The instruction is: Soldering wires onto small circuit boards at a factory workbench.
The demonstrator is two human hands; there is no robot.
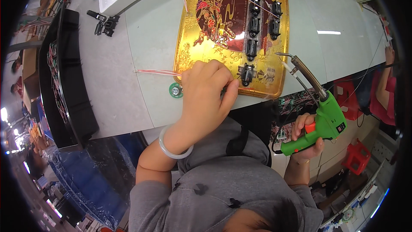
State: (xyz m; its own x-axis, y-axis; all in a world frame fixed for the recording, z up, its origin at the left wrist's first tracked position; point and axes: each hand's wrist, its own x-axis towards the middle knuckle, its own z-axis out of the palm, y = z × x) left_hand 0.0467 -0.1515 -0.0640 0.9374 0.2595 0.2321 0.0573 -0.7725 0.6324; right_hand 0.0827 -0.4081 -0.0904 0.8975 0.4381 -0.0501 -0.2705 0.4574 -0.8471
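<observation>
Soldering gun [324, 118], green, is gripped in the right hand [305, 139] off the desk's near edge; the left hand [206, 92] pinches thin wires [154, 72] by the black connector [246, 74] on the gold tray [189, 43]. Steady the wire before touching the tip down.

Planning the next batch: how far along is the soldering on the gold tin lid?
Done: cannot tell. Several small black connectors lie on the gold tin lid. In hand: left hand at the nearest black connector; right hand holds the green soldering gun, tip off the work.
</observation>
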